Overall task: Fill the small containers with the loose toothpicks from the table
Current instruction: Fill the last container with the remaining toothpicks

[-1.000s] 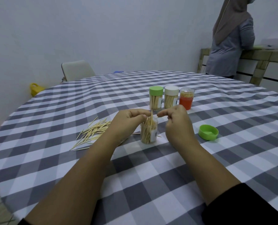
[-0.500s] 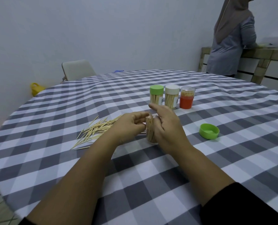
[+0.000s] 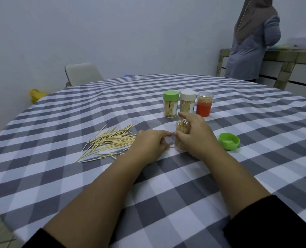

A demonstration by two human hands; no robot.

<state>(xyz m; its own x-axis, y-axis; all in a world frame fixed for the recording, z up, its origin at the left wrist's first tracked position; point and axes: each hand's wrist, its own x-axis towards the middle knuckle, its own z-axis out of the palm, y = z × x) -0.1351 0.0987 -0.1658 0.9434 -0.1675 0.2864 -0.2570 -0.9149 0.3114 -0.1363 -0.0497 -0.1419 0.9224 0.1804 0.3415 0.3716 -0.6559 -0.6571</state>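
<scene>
4 toothpick containers: 3 capped (image 3: 188, 103), 1 open container (image 3: 181, 138) packed full, grasped by right hand (image 3: 196, 135); left hand (image 3: 148, 145) curled, seemingly empty, beside the loose toothpicks (image 3: 111, 140).

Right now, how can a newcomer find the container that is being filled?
On the checked table, look in front of the row of three closed containers. The open container stands alone there, gripped by the right hand; unlike them, it has no lid.

Round table (image 3: 238, 176) under grey-and-white checked cloth. On it: loose toothpicks (image 3: 111, 140) heaped left of centre; open clear container (image 3: 181, 138) of toothpicks mid-table; green lid (image 3: 229, 141) right, upturned; behind, row of three containers: green-capped (image 3: 170, 103), white-capped (image 3: 188, 102), orange-based (image 3: 204, 104).
</scene>
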